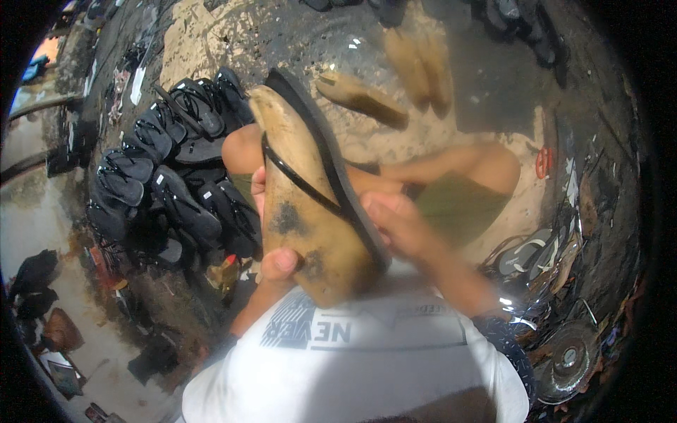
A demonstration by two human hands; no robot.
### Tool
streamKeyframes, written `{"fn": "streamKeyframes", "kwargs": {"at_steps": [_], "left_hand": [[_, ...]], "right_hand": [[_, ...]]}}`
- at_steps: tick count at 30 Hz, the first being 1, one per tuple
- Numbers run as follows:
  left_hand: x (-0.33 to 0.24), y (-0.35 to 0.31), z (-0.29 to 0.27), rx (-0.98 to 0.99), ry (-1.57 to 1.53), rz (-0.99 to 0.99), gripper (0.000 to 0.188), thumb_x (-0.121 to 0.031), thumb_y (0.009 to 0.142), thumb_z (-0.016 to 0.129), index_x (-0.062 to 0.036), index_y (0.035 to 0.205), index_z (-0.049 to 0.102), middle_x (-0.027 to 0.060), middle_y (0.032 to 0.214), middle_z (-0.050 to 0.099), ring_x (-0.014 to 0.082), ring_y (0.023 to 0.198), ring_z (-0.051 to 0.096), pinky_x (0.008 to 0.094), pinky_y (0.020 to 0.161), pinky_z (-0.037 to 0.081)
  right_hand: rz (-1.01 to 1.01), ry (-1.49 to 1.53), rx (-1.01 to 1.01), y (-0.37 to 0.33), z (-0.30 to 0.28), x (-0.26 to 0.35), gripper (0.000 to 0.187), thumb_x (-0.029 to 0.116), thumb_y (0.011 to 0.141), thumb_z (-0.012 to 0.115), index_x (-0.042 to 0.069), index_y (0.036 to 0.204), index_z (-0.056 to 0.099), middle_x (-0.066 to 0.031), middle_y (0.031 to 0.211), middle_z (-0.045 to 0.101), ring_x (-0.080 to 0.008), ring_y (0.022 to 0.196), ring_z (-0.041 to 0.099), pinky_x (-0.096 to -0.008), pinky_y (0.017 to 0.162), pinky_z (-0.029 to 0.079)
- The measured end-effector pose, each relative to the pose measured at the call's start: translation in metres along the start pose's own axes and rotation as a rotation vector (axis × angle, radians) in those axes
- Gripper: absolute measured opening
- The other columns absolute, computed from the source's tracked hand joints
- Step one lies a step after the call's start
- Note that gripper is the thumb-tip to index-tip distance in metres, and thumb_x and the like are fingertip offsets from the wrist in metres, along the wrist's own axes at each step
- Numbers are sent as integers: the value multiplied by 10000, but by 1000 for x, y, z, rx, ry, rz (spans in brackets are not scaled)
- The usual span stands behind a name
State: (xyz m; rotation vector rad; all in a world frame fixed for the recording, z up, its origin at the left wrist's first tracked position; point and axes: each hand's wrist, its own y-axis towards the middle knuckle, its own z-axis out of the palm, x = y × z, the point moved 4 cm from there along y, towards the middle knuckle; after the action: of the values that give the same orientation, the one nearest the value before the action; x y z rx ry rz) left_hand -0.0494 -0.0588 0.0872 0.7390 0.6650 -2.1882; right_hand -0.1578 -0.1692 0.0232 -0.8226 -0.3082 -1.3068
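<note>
A tan foot-shaped shoe last (310,233) is held up in front of my chest, toe pointing away. A black flip-flop (342,176) is fitted on it: the sole runs along the last's right side, and a thin strap crosses over the last. My left hand (279,265) is closed around the last's left side, thumb near the heel and fingers partly hidden behind. At the sole's right edge, my right hand (393,217) is closed on the flip-flop, its fingers bent and slightly blurred.
Many finished-looking black flip-flops (187,201) lie piled to the left. Beyond my legs lie another last (363,100) and a blurred pair of lasts (419,67). At right are a grey flip-flop (517,261), scraps, and a round fan-like disc (570,358).
</note>
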Motion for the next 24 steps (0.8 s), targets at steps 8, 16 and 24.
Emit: {"fn": "streamKeyframes", "kwargs": {"at_steps": [8, 16, 24], "left_hand": [[-3, -2, -8, 50, -37, -37, 1036, -216, 632, 829, -133, 1506, 279, 172, 1469, 446, 323, 1370, 460, 462, 1168, 390], [-3, 11, -27, 152, -48, 118, 1090, -309, 626, 838, -97, 1526, 262, 218, 1464, 443, 347, 1319, 513, 471, 1133, 430], [-13, -4, -21, 125, -22, 98, 1074, -375, 677, 805, -50, 1541, 256, 260, 1479, 430, 372, 1329, 510, 485, 1137, 430]], "right_hand": [[-107, -5, -13, 8, 4, 7, 358, 419, 1091, 475, 130, 894, 550, 91, 742, 437, -24, 668, 392, -197, 604, 311], [-90, 10, -59, 1, 6, 1, 426, 478, 1073, 488, 120, 852, 553, 86, 713, 438, -25, 645, 388, -195, 593, 314], [-114, 102, -51, 10, 29, -1, 397, 421, 1086, 473, 130, 846, 596, 115, 697, 436, -13, 625, 354, -221, 562, 277]]}}
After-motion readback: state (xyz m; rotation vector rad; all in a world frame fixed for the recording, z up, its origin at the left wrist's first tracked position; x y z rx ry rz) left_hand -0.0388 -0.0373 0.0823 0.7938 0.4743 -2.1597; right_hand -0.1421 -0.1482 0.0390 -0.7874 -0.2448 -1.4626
